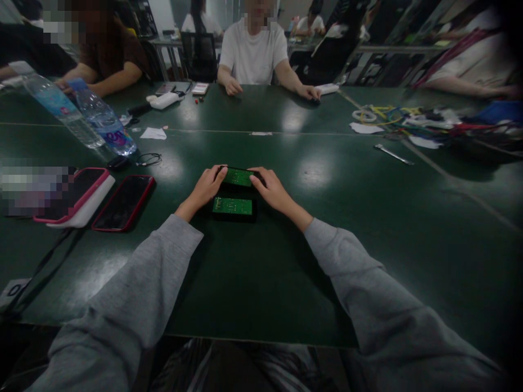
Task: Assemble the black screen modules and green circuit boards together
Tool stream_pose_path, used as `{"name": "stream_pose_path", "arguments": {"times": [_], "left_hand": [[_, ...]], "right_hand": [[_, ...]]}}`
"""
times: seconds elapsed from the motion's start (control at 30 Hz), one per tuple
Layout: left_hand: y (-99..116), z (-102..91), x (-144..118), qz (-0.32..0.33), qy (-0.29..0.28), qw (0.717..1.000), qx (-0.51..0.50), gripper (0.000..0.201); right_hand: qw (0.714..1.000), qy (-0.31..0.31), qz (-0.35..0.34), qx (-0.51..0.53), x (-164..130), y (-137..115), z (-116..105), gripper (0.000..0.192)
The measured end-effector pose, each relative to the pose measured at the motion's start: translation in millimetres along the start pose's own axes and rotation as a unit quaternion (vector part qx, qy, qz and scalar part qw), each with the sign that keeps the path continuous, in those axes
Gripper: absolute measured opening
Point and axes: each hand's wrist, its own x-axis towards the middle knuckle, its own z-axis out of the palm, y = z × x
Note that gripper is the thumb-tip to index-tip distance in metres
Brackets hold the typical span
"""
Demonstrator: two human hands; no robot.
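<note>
A green circuit board (238,177) with a dark edge is gripped between my two hands. My left hand (208,186) closes on its left end, the thumb lying over the top. At the opposite end my right hand (270,188) pinches it in the same way, thumb on the board. Just nearer to me, a second green circuit board (232,205) sits in a black box (235,219) on the table; neither hand touches it. The fingers under the held board are hidden.
Left of my arm lie a red-cased phone (123,204) and a pink-cased phone (77,193). Two water bottles (100,117) stand behind them. A wrench (393,154) and tangled wires (425,120) lie to the right. Across the table (261,283) sits a person in white (255,54).
</note>
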Motion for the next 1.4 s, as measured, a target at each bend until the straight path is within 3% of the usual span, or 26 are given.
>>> {"name": "stream_pose_path", "arguments": {"times": [0.9,1.4], "left_hand": [[-6.6,2.7,3.1,0.014,-0.004,1.0,0.004,0.073],[2.2,-0.7,-0.5,-0.001,-0.003,1.0,0.006,0.07]], "right_hand": [[1.0,-0.001,-0.004,-0.006,0.8,-2.1,-0.1,0.06],[1.0,-0.005,0.003,-0.011,0.0,-2.3,-0.9,0.057]]}}
